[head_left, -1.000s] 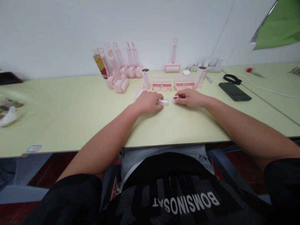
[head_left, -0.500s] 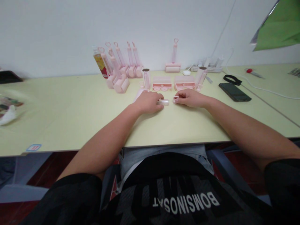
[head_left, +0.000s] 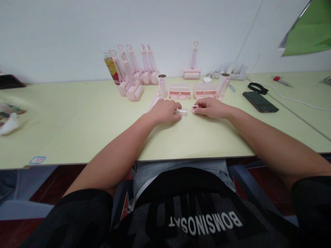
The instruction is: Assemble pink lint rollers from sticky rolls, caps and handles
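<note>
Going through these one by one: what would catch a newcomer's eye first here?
Probably the cluster of pink rollers with loop-topped handles, standing toward the back of the table, left of centre. Next, in the middle, the clear tube in the left grip points toward the small pale piece in the right grip. A bright green sheet hangs at upper right.

From my end I only get one end of the clear tube (head_left: 183,112); the left hand (head_left: 166,112) covers the rest. Right hand (head_left: 210,107) fingertips partly hide a small pink piece (head_left: 195,108). Can't read the label (head_left: 38,160) on the table's (head_left: 77,137) near edge, too tiny. Dark object (head_left: 9,82) by the far edge gets cut off.
</note>
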Demonstrator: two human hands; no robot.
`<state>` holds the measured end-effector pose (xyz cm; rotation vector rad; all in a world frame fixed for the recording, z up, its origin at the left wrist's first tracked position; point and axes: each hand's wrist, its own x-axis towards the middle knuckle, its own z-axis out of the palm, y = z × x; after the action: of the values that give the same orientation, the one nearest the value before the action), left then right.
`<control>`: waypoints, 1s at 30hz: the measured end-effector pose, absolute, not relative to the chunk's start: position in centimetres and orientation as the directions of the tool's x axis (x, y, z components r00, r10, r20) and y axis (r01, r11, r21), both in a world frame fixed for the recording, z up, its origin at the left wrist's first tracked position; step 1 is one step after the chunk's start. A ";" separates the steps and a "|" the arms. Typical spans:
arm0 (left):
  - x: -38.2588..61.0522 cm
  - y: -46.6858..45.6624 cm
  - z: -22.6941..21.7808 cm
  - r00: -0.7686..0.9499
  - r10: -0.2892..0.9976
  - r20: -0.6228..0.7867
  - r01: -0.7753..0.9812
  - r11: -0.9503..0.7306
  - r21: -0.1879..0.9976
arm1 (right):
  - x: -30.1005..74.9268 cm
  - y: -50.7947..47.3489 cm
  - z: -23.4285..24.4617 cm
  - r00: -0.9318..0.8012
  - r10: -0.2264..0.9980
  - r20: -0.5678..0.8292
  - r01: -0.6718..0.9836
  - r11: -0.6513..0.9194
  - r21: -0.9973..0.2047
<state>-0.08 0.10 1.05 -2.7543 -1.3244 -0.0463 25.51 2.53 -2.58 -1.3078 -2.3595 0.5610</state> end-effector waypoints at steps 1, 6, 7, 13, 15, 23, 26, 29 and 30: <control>-0.1 0.1 1.0 0.627 0.776 0.064 0.779 -0.624 -0.064 | 25.5 2.5 -2.6 -0.492 0.860 0.138 0.706 0.486 -0.515; 0.0 0.0 1.1 0.607 0.793 0.051 0.794 -0.604 -0.063 | 25.5 2.5 -2.6 -0.485 0.863 0.139 0.703 0.479 -0.525; 0.0 0.0 1.2 0.605 0.795 0.048 0.796 -0.602 -0.061 | 25.5 2.5 -2.6 -0.486 0.863 0.137 0.704 0.479 -0.525; 0.0 0.1 1.1 0.619 0.783 0.063 0.785 -0.616 -0.065 | 25.6 2.6 -2.7 -0.487 0.864 0.130 0.704 0.476 -0.526; -0.1 0.2 1.0 0.628 0.775 0.070 0.778 -0.624 -0.067 | 25.6 2.6 -2.6 -0.488 0.862 0.135 0.701 0.480 -0.528; -0.1 0.1 1.1 0.622 0.780 0.063 0.783 -0.619 -0.067 | 25.4 2.4 -2.5 -0.485 0.866 0.126 0.704 0.471 -0.532; 0.0 0.0 1.1 0.614 0.787 0.058 0.789 -0.610 -0.066 | 25.5 2.5 -2.5 -0.485 0.865 0.131 0.702 0.474 -0.532; -0.1 0.1 1.1 0.620 0.782 0.061 0.784 -0.616 -0.070 | 25.5 2.5 -2.6 -0.485 0.865 0.128 0.705 0.473 -0.528; -0.1 0.1 1.1 0.625 0.778 0.063 0.781 -0.621 -0.072 | 25.5 2.5 -2.6 -0.487 0.864 0.129 0.704 0.476 -0.527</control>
<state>-0.07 0.08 1.10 -2.7473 -1.3216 -0.0389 25.47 2.52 -2.56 -1.3134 -2.3493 0.5803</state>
